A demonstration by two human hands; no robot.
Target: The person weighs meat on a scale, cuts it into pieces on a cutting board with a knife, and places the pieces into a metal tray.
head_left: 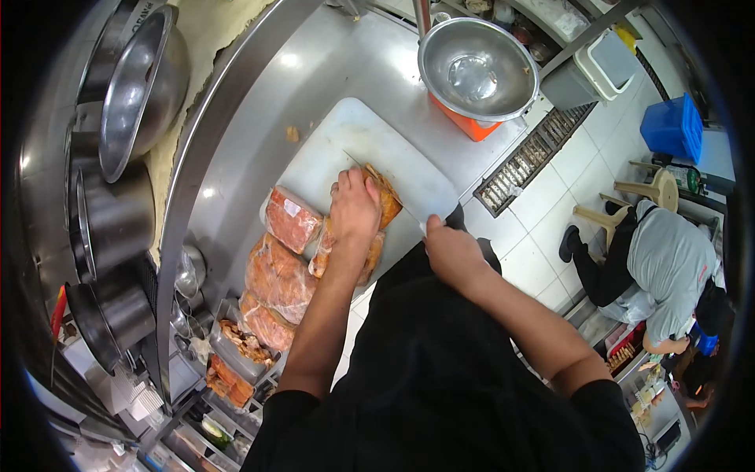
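Note:
My left hand presses down with bent fingers on a browned block of meat on the white cutting board. My right hand is closed around the pale handle of a knife at the board's right edge. Its thin blade runs toward the meat and is mostly hard to make out. Another meat piece in plastic wrap lies under my left wrist, partly hidden by the forearm. Left of the hand is a reddish frozen block of meat with a white label.
Larger wrapped meat slabs lie on the steel counter at left. A steel bowl rests on an orange container at the back. Pots line the left side. A person in a grey shirt bends over at right.

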